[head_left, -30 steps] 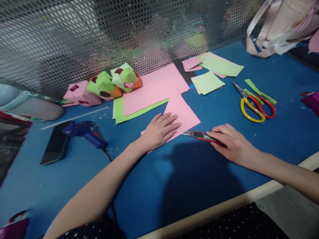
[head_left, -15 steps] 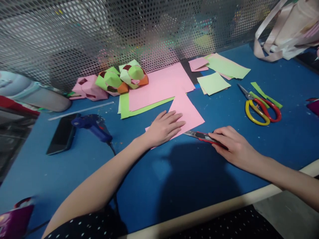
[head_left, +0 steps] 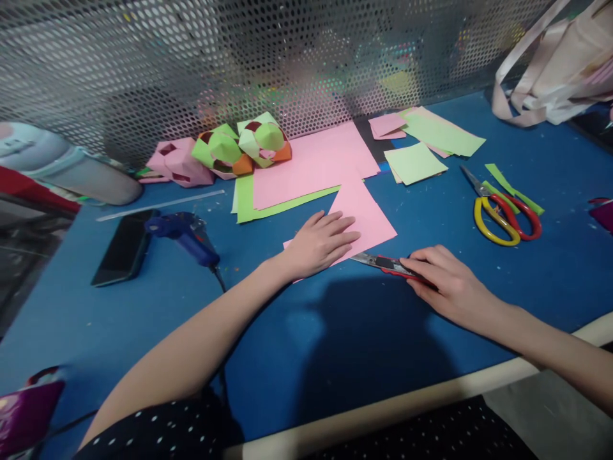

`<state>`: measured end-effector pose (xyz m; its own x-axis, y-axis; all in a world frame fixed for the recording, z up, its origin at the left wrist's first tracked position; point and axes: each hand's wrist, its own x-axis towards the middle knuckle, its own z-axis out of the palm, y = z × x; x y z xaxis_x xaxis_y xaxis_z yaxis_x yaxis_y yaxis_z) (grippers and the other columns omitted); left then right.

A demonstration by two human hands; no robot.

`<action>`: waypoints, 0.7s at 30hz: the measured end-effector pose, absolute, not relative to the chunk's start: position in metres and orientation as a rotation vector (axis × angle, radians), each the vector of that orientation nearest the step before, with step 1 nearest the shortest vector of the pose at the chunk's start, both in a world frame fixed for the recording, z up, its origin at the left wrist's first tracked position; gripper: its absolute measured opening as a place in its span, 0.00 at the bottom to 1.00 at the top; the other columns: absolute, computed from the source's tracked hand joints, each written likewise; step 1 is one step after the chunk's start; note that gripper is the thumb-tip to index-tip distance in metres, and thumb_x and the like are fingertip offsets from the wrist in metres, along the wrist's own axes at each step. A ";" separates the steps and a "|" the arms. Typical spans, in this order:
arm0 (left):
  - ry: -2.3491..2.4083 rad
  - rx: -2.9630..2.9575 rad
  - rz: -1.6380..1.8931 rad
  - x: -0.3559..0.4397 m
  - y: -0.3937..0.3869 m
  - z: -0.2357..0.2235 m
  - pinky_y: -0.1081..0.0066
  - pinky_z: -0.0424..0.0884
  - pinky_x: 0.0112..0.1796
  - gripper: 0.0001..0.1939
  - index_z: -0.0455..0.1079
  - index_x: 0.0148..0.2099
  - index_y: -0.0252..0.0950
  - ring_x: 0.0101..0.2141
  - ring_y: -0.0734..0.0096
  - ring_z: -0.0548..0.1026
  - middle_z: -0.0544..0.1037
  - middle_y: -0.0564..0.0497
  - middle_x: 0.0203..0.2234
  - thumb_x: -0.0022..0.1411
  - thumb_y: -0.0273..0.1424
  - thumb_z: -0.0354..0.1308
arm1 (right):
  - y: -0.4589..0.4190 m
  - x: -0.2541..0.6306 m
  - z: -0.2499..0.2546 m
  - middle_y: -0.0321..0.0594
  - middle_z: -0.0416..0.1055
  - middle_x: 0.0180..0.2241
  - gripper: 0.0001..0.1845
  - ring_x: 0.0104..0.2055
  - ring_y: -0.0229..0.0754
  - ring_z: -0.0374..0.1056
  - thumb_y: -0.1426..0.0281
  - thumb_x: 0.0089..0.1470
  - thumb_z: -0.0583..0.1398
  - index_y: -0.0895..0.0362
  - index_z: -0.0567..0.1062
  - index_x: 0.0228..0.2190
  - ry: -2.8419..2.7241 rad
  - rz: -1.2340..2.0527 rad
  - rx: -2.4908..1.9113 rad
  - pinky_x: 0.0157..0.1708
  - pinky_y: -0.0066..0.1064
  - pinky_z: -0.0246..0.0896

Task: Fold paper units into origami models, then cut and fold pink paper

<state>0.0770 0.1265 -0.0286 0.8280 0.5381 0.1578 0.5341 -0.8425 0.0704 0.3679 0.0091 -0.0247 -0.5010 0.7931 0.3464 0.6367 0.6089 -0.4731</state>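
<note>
My left hand lies flat with spread fingers on a pink sheet of paper, pressing it to the blue table. My right hand is closed around a red and black utility knife. The knife's blade points left and reaches the near edge of the pink sheet, close to my left fingertips; its tip is partly hidden at the paper. Behind this sheet lies a stack of larger pink paper with green paper showing underneath.
Scissors and green strips lie at right. Pale green squares rest toward the back. Folded paper shapes stand against the perforated metal panel. A blue glue gun, phone and tumbler are at left.
The whole view has shifted slightly. Both hands keep nearly the same place, the left flat on the pink paper and the right holding the utility knife at its edge.
</note>
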 end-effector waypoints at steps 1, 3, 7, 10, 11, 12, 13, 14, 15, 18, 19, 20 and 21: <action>0.868 2.985 0.273 0.077 0.127 -0.029 0.48 0.59 0.60 0.19 0.70 0.59 0.42 0.63 0.53 0.64 0.69 0.46 0.62 0.74 0.39 0.45 | 0.009 0.367 -0.024 0.51 0.71 0.44 0.16 0.43 0.48 0.63 0.77 0.63 0.56 0.63 0.71 0.52 -2.299 0.387 -1.127 0.40 0.42 0.65; 0.858 2.989 0.291 0.077 0.127 -0.029 0.47 0.59 0.60 0.19 0.70 0.59 0.42 0.63 0.53 0.65 0.70 0.45 0.62 0.74 0.39 0.45 | 0.009 0.365 -0.024 0.52 0.71 0.43 0.16 0.43 0.48 0.63 0.77 0.63 0.56 0.64 0.72 0.51 -2.295 0.378 -1.121 0.41 0.42 0.65; 0.859 2.976 0.320 0.077 0.127 -0.031 0.46 0.59 0.60 0.19 0.70 0.59 0.41 0.62 0.53 0.65 0.70 0.44 0.61 0.74 0.39 0.45 | 0.010 0.360 -0.024 0.51 0.71 0.43 0.15 0.43 0.48 0.63 0.77 0.63 0.56 0.65 0.72 0.51 -2.299 0.380 -1.100 0.40 0.42 0.65; 0.867 2.948 0.304 0.077 0.126 -0.030 0.46 0.58 0.60 0.19 0.70 0.59 0.41 0.63 0.52 0.65 0.70 0.45 0.62 0.73 0.39 0.46 | 0.010 0.359 -0.024 0.52 0.71 0.44 0.16 0.44 0.49 0.63 0.77 0.63 0.56 0.64 0.72 0.51 -2.301 0.388 -1.113 0.41 0.42 0.65; 0.875 2.926 0.294 0.077 0.126 -0.029 0.46 0.57 0.61 0.19 0.70 0.59 0.41 0.63 0.53 0.64 0.69 0.45 0.62 0.73 0.39 0.46 | 0.009 0.359 -0.024 0.52 0.71 0.44 0.16 0.44 0.49 0.64 0.77 0.63 0.56 0.64 0.71 0.52 -2.298 0.384 -1.119 0.41 0.42 0.65; 0.888 2.895 0.280 0.077 0.126 -0.027 0.46 0.57 0.62 0.19 0.70 0.58 0.41 0.63 0.53 0.64 0.69 0.46 0.62 0.73 0.39 0.45 | 0.009 0.359 -0.025 0.52 0.71 0.44 0.16 0.44 0.49 0.64 0.77 0.63 0.56 0.64 0.71 0.52 -2.298 0.377 -1.123 0.41 0.42 0.65; 0.900 2.853 0.264 0.076 0.127 -0.024 0.46 0.56 0.62 0.18 0.70 0.58 0.40 0.64 0.54 0.63 0.69 0.46 0.63 0.74 0.37 0.45 | 0.009 0.359 -0.025 0.52 0.71 0.45 0.17 0.44 0.49 0.64 0.77 0.63 0.56 0.64 0.71 0.52 -2.300 0.367 -1.125 0.41 0.42 0.65; 0.904 2.805 0.243 0.075 0.129 -0.021 0.46 0.56 0.63 0.17 0.70 0.57 0.40 0.64 0.55 0.63 0.68 0.47 0.63 0.74 0.36 0.44 | 0.009 0.359 -0.025 0.53 0.71 0.44 0.17 0.44 0.49 0.64 0.76 0.62 0.56 0.64 0.71 0.52 -2.303 0.356 -1.125 0.41 0.43 0.65; 0.891 2.757 0.221 0.073 0.132 -0.017 0.46 0.56 0.63 0.17 0.70 0.56 0.39 0.65 0.57 0.62 0.67 0.47 0.64 0.73 0.34 0.44 | 0.009 0.359 -0.026 0.53 0.71 0.44 0.17 0.44 0.50 0.64 0.76 0.62 0.56 0.65 0.71 0.52 -2.305 0.345 -1.124 0.41 0.43 0.65; 0.748 2.687 0.208 0.065 0.142 -0.008 0.50 0.57 0.64 0.17 0.70 0.54 0.38 0.66 0.60 0.60 0.64 0.46 0.65 0.73 0.32 0.43 | 0.009 0.359 -0.026 0.54 0.71 0.44 0.16 0.43 0.50 0.64 0.76 0.63 0.57 0.66 0.72 0.52 -2.311 0.316 -1.121 0.41 0.43 0.65; 0.693 2.698 0.223 0.062 0.146 -0.007 0.51 0.57 0.64 0.17 0.71 0.53 0.38 0.66 0.60 0.59 0.63 0.45 0.66 0.73 0.32 0.43 | 0.009 0.359 -0.027 0.54 0.71 0.44 0.16 0.43 0.50 0.64 0.76 0.63 0.57 0.66 0.72 0.52 -2.311 0.307 -1.122 0.41 0.44 0.65; 0.647 2.721 0.239 0.059 0.149 -0.006 0.52 0.57 0.65 0.17 0.72 0.53 0.37 0.67 0.60 0.58 0.63 0.44 0.66 0.72 0.33 0.44 | 0.009 0.359 -0.027 0.54 0.71 0.44 0.16 0.43 0.50 0.64 0.76 0.63 0.56 0.66 0.71 0.52 -2.312 0.301 -1.123 0.41 0.44 0.65; 0.617 2.748 0.251 0.055 0.152 -0.005 0.52 0.56 0.65 0.17 0.73 0.53 0.37 0.68 0.59 0.56 0.63 0.44 0.66 0.72 0.33 0.45 | 0.009 0.359 -0.027 0.54 0.71 0.45 0.16 0.43 0.50 0.64 0.76 0.63 0.56 0.66 0.71 0.52 -2.316 0.297 -1.124 0.41 0.44 0.65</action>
